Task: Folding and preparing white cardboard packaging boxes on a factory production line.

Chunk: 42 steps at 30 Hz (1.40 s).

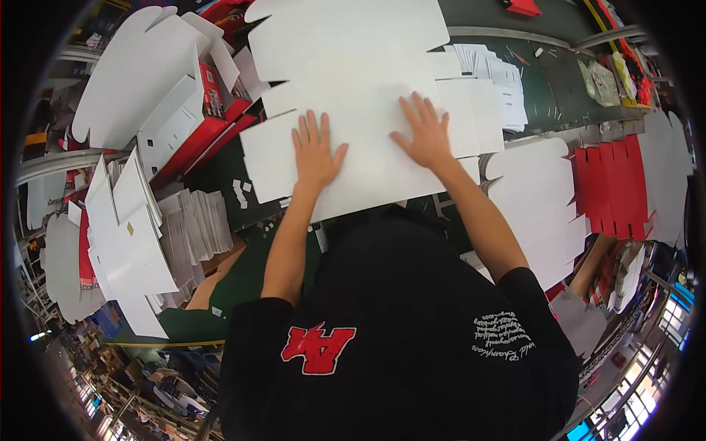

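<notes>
Pressing flat on white card blank [368, 125]: L hand [316, 151], R hand [423, 136].

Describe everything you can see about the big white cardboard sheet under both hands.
The white cardboard box blank is a large die-cut sheet with notched flaps and scalloped edges, lying flat and unfolded on the green worktable. The left hand and right hand press on it, palms down, fingers spread.
</notes>
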Tool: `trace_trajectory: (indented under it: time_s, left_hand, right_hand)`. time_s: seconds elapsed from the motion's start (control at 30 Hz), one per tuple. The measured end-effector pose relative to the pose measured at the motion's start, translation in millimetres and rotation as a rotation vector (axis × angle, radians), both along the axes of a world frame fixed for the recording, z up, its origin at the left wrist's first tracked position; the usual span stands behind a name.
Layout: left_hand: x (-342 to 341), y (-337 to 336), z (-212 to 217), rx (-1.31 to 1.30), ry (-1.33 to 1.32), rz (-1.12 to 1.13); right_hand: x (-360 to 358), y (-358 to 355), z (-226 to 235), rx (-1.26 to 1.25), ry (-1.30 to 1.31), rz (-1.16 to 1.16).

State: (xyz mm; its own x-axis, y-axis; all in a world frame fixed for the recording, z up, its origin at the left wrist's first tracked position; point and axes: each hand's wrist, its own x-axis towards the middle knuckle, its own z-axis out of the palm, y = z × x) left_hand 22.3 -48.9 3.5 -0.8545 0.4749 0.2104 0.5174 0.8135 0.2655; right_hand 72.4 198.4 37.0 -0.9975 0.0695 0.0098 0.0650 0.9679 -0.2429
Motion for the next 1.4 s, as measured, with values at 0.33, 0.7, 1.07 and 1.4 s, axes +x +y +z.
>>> trace_trajectory:
  time_s: [0.33,0.7,1.07,1.4]
  left_hand:
    - [-3,9,-30,-0.195,-0.270,-0.025]
    - [-19,37,-36,-0.499,-0.460,-0.015]
    - [-9,40,-88,-0.049,-0.228,0.127]
    - [8,37,-143,-0.058,-0.599,0.007]
  right_hand:
    - [-24,-27,-25,0.106,-0.484,-0.079]
    - [-44,-25,-59,-0.031,-0.646,-0.076]
    - [-40,-36,-110,0.094,-0.145,-0.042]
    - [-19,-24,-196,-0.697,-0.191,-0.001]
